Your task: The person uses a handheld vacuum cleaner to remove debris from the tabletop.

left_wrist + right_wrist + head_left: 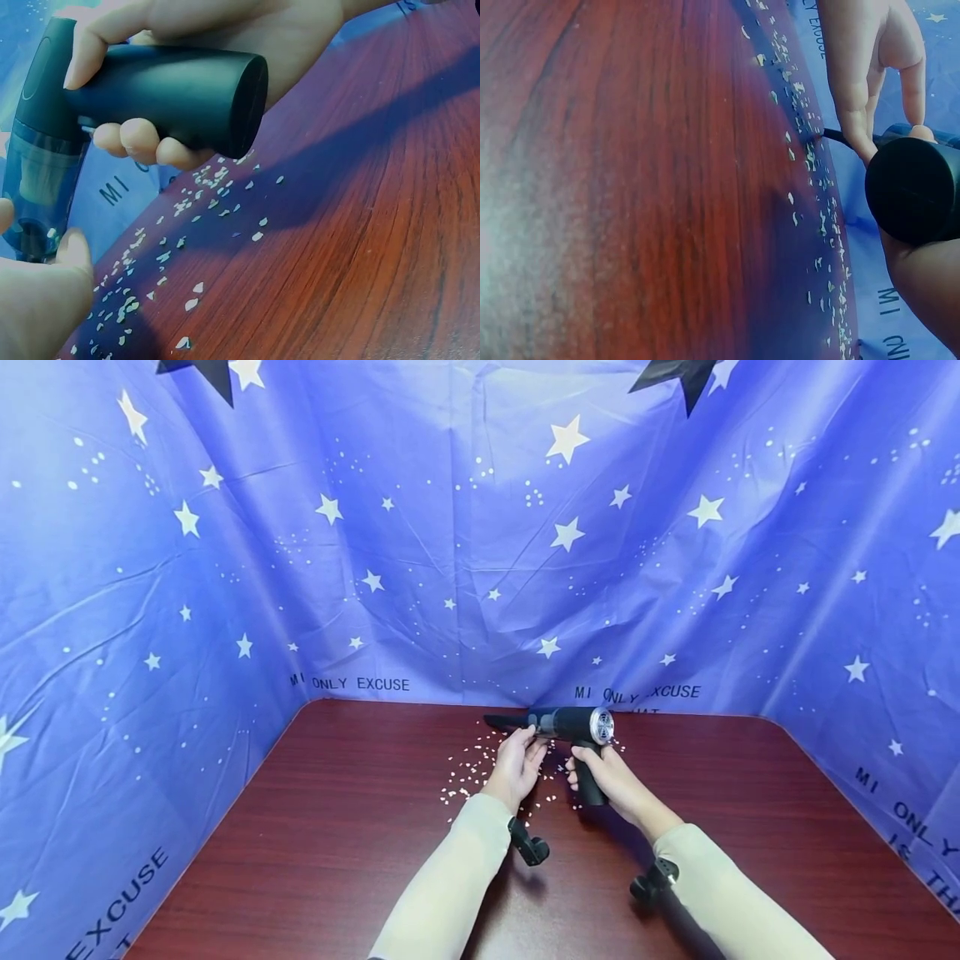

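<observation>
Head view, near to far: pale sleeves (450, 872) cross a dark red wood-grain table (300, 843). Around five o'clock, the left hand (515, 767) grasps the clear front barrel of a black handheld vacuum (576, 724); at four, the right hand (617, 774) is wrapped round its handle. The vacuum is held above the table at four o'clock, nozzle toward nine. White scraps (191, 304) lie scattered near six. Beyond, the starry blue backdrop (465, 527) reads "EXCUSE" at eight, "MI ONLY EXCUSE" at nine and, creased, at three.
</observation>
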A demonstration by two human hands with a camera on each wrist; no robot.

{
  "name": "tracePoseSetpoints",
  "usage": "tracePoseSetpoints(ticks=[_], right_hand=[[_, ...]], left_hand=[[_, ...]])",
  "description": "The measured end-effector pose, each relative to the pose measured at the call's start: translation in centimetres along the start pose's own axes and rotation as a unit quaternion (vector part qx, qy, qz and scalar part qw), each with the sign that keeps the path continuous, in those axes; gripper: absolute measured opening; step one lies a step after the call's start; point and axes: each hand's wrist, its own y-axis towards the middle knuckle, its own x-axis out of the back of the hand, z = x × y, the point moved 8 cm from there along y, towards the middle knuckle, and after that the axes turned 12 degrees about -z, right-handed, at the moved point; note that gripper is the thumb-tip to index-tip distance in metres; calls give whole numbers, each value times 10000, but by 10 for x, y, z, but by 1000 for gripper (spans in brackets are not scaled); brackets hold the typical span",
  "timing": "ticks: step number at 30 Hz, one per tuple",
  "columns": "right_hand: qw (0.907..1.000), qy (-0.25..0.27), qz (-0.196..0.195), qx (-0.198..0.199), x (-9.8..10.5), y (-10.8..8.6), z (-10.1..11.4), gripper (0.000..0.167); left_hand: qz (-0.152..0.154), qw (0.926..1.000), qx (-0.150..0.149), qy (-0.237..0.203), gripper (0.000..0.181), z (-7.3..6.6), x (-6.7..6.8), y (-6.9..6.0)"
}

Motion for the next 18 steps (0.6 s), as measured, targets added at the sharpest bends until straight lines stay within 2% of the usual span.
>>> tracePoseSetpoints(ticks=[7, 10, 14, 18], right_hand=[[9998, 96, 102, -151, -1, 2, 1, 18], [9999, 20, 4, -120, 4, 2, 1, 19], [9998, -98, -135, -50, 14, 1, 3, 24], [9997, -124, -202, -102, 22, -3, 4, 29]], left_hand=[[-391, 9991, -120, -115, 65, 0, 6, -1], [-368, 9992, -112, -91, 72, 2, 5, -3], [-236, 9997, -51, -37, 73, 8, 0, -5], [-229, 9997, 22, 62, 74, 13, -4, -6]])
